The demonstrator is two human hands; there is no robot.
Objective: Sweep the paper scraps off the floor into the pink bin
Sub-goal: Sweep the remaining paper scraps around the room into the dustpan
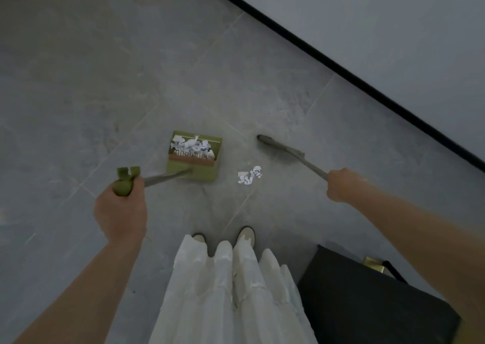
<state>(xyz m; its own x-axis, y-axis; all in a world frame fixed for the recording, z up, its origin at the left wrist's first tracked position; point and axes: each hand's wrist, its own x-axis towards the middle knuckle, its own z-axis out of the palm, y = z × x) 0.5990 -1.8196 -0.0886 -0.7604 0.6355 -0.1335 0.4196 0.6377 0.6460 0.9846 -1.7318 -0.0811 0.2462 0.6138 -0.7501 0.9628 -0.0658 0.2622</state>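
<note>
— While the broom (282, 150) is blurry, can you tell what its head looks like?
— Not well. It is a gray smear right of the green dustpan (194, 157). I cannot make out its bristles.
— What are the hands doing?
— The left hand (122, 209) is wrapped tight around the green grip of the dustpan's long handle. The right hand (338, 184) is closed around the broom stick, far right of the dustpan.
— Where are the paper scraps?
— Many sit inside the dustpan. A small loose pile of paper scraps (249, 175) lies on the floor (105, 81) just right of the dustpan, between it and the broom.
— Is anything cut off?
— A black box (367, 299) below and right of the dustpan runs off the bottom edge. White pants (231, 291) hide most of the shoes (245, 234).
— Is there room to move?
— Left of and beyond the dustpan the floor is bare. A black strip (341, 65) along the wall (393, 15) closes off the far right side.
</note>
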